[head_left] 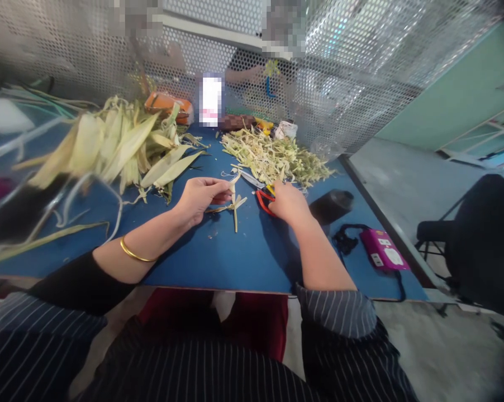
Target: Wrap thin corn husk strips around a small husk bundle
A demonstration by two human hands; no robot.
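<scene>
Surface: we work at a blue table [252,257] with a dark edge.
Far left: we see a heap of pale husks [118,145] lying on it.
Far middle: a pile of cut strips [272,156].
Centre: a few loose strips [234,204] lie on the blue top.
Right: a dark round object [331,205], a black cable [346,240] and a pink device [384,249].
Back edge: an orange box [168,103].

The person wears a dark garment with thin pale stripes, its sleeves [340,312] pushed up near the blue table's front edge [218,285]. A black undersleeve [80,285] shows on the left arm, with a thin gold bangle [135,254] at the wrist just above that edge. Below the edge, red cloth [256,321] covers the lap.
</scene>
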